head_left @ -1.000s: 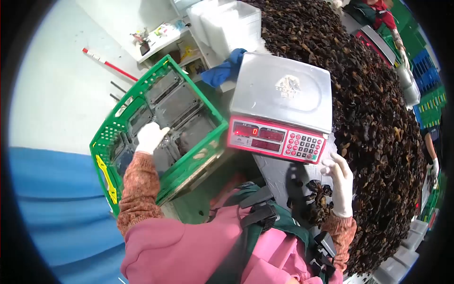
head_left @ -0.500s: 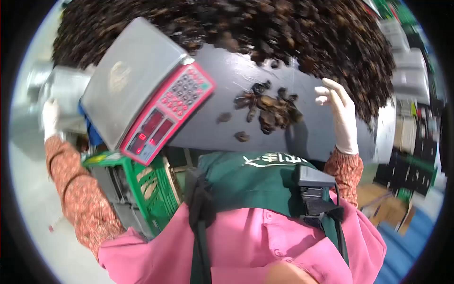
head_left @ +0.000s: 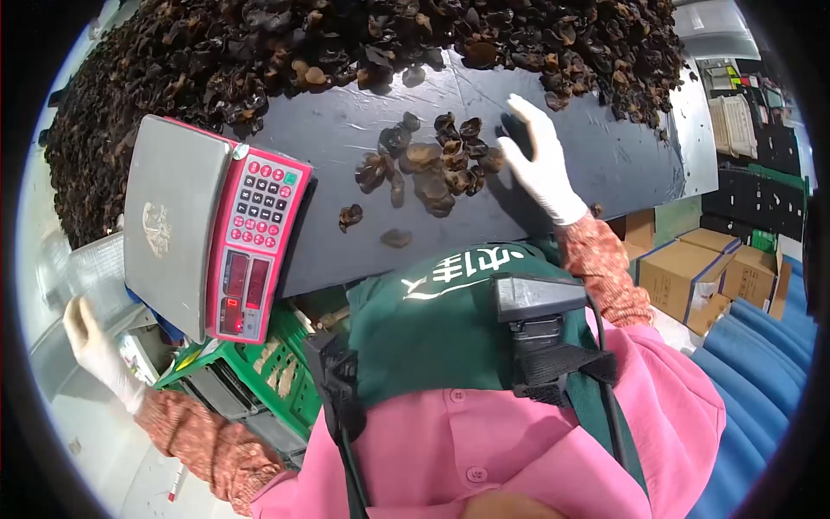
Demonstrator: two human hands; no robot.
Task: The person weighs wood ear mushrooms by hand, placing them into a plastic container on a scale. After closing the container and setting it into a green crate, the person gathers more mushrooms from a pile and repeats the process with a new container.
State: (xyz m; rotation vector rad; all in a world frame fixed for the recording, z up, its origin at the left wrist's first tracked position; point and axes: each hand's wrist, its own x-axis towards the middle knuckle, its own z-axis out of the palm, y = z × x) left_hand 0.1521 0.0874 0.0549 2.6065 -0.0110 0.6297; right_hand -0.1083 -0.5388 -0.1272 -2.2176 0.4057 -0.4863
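Observation:
Wearing a white glove, my right hand [head_left: 543, 163] is raised over the dark table [head_left: 337, 251], thumb and fingers apart and holding nothing. Just left of it lies a small cluster of dark brown wood ear mushrooms [head_left: 437, 164], with a few loose pieces around it. My left hand [head_left: 97, 353], also gloved in white, is out at the far left with its fingers extended and nothing visible in it. It is below some clear plastic trays [head_left: 97, 264] and beside the pink-framed digital scale [head_left: 252, 246]. The scale's metal pan [head_left: 173, 216] bears nothing.
A large heap of wood ear mushrooms [head_left: 346, 43] covers the far side of the table. Below the scale stands a green crate [head_left: 290, 385]. Cardboard boxes [head_left: 683, 272] and black crates [head_left: 748, 208] are at the right, near blue sheeting [head_left: 752, 355].
The view has shifted and turned, so the scale now appears lower and more upright. My right hand is closer to the mushroom cluster. My left hand appears lower, below the clear trays.

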